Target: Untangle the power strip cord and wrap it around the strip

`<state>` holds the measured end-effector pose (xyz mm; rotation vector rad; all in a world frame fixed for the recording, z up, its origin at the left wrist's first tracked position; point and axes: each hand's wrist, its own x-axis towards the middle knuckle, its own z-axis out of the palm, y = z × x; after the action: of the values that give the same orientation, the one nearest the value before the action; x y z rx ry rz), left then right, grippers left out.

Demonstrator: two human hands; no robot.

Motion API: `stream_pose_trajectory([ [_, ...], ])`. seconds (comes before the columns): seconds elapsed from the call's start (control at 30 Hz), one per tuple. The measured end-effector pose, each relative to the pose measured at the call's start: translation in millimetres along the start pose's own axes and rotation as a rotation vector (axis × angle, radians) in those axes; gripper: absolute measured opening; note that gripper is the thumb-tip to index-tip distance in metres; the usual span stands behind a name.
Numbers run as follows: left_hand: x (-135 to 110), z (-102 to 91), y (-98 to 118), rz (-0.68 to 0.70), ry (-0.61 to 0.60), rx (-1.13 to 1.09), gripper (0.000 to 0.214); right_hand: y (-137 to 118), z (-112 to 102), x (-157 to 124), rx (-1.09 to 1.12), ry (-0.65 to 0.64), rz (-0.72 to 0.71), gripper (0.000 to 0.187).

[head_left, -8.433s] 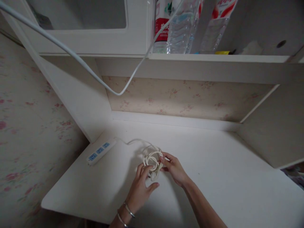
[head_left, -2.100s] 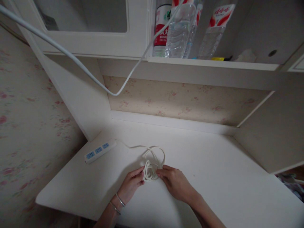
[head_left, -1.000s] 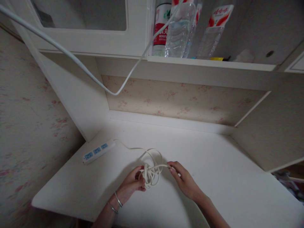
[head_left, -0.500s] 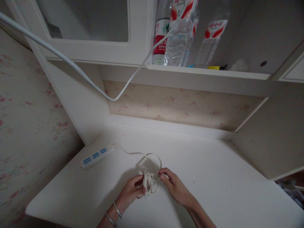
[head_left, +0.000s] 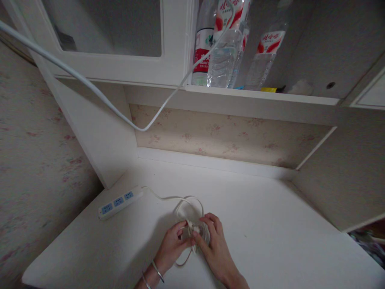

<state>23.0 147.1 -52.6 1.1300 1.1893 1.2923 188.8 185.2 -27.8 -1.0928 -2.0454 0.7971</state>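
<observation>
A tangled bundle of white power cord [head_left: 192, 229] is held between my two hands, low in the middle of the view. My left hand [head_left: 174, 243], with bracelets at the wrist, closes its thumb and fingers on the bundle's left side. From the right, my right hand [head_left: 215, 243] grips the cord too, its thumb pressed on the bundle's middle and its fingers curled over the far side. Loose loops lie beyond and below the hands. The cord runs left to a white power strip [head_left: 120, 203] with blue sockets, lying on the white desk [head_left: 261, 208].
Above the desk, a shelf [head_left: 264, 95] holds several plastic bottles [head_left: 224, 60] and a small yellow item [head_left: 268, 90]. A thick white cable [head_left: 99, 94] hangs across the upper left, in front of the cabinet [head_left: 120, 66]. A floral-papered wall [head_left: 45, 160] is on the left.
My right hand has moved left and closed in on the bundle beside my left hand. The bundle is now squeezed between both hands. The view has shifted slightly.
</observation>
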Motion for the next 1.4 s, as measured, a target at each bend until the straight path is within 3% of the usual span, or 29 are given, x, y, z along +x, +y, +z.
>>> stream_pose_trajectory([
  [0.07,0,1.3,-2,-0.014,0.055,0.039,0.047,1,3,-9,-0.074,0.07,0.031,0.024],
  [0.17,-1,3.3,-5,-0.051,0.139,0.11,0.047,1,13,-23,-0.159,0.012,-0.012,0.027],
  [0.3,1,4.2,-10,-0.048,0.111,0.184,0.045,4,24,-24,-0.248,0.012,-0.011,0.028],
  [0.47,4,0.7,-18,-0.007,0.199,0.236,0.04,7,20,-6,-0.058,0.046,0.143,0.033],
  [0.63,-3,9.1,-19,-0.097,0.349,0.195,0.047,6,20,8,0.19,0.075,0.33,0.039],
  [0.8,-10,19.5,-12,-0.149,0.443,0.135,0.05,6,25,13,0.141,0.124,0.372,0.036],
  [1.03,-15,24.1,-7,-0.061,0.521,0.201,0.044,0,28,20,-0.016,0.133,0.342,0.032],
  [1.17,-22,23.7,-13,0.005,0.502,0.317,0.036,10,27,26,0.046,0.111,0.372,0.029],
  [1.3,-33,19.4,-20,0.117,0.493,0.397,0.033,27,14,37,0.082,0.193,0.488,0.034],
  [1.4,-35,17.9,-22,0.084,0.545,0.356,0.036,32,5,45,0.168,0.195,0.419,0.04],
])
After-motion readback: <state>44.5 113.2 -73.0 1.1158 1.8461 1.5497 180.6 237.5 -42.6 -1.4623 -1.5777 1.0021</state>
